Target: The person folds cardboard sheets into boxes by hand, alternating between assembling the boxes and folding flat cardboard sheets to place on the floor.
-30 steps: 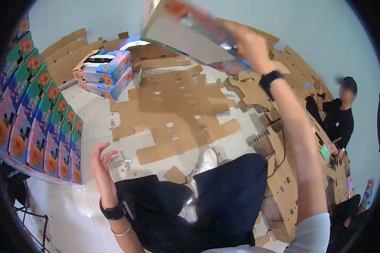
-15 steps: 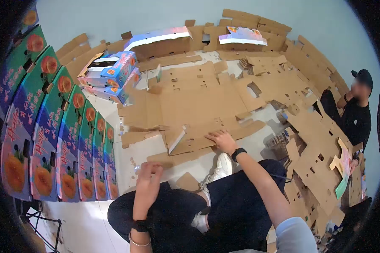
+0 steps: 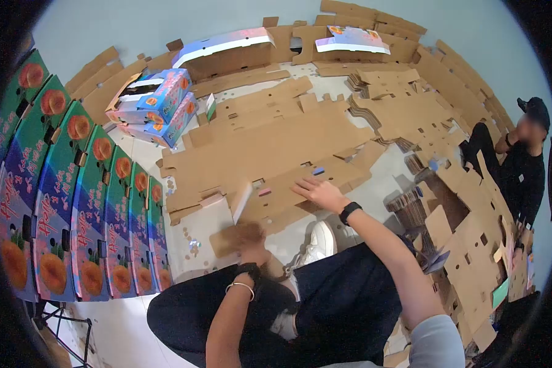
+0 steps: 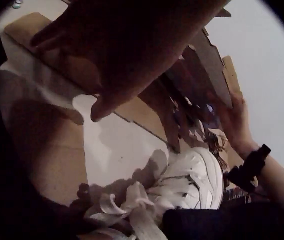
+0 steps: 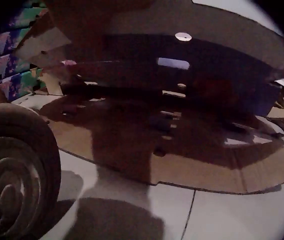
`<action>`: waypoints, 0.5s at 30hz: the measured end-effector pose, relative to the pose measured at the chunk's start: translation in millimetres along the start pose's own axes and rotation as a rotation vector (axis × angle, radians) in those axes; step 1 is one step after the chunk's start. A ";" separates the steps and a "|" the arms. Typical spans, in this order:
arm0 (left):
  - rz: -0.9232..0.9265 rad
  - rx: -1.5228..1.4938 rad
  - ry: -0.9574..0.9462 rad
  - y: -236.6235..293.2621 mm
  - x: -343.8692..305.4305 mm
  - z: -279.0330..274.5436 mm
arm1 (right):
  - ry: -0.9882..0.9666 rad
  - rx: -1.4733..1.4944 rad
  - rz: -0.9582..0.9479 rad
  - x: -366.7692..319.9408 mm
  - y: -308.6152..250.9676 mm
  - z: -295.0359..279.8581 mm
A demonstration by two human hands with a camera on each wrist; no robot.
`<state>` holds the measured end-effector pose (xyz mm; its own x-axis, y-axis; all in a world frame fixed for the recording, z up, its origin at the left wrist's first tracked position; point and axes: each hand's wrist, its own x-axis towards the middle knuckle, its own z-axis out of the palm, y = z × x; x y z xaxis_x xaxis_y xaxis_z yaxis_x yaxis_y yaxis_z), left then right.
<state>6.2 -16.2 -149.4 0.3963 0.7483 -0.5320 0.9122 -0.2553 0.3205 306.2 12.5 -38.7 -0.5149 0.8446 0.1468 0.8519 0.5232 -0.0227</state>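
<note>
A brown cardboard sheet [image 3: 276, 138] with cut slots lies unfolded in front of me, its near panel [image 3: 288, 199] tilted up from the floor. My right hand [image 3: 325, 196] touches that panel near its middle with fingers stretched out. In the right wrist view, the lifted panel [image 5: 222, 65] stands over a lower flap [image 5: 192, 165]; the hand itself is out of that picture. My left hand [image 3: 253, 246] is blurred, low above the floor by a small cardboard piece [image 3: 227, 238]. Its fingers [image 4: 57, 37] are spread loosely in the left wrist view, with nothing held.
Upright printed fruit cartons [image 3: 61, 214] stand in a row at left. Two more cartons [image 3: 153, 98] are stacked behind. Flattened cardboard [image 3: 405, 104] is piled to the right, where a person in black [image 3: 521, 165] sits. My white shoe [image 3: 319, 244] is close below my right hand.
A printed carton was raised in my right hand a second ago; then that hand was down on brown cardboard. The near panel has since tilted up, and my left hand has moved right toward the floor.
</note>
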 end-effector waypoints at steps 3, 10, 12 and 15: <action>-0.055 0.026 -0.089 13.8 -16.0 -22.2 | 0.085 0.006 -0.034 3.4 -0.3 15.3; -0.029 -0.085 -0.108 18.4 -23.8 -18.3 | 0.157 -0.100 0.041 0.4 16.1 -62.9; -0.066 0.003 -0.097 29.1 -23.2 -23.1 | 0.126 -0.083 0.029 -8.6 19.0 -62.9; -0.058 0.054 -0.106 20.4 -14.0 -10.7 | -0.023 -0.034 0.038 -28.0 29.6 -53.0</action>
<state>18.2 -25.3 -127.0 0.3485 0.6944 -0.6296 0.9372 -0.2479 0.2454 350.9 -1.7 8.9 -0.4834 0.8666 0.1237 0.8737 0.4865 0.0058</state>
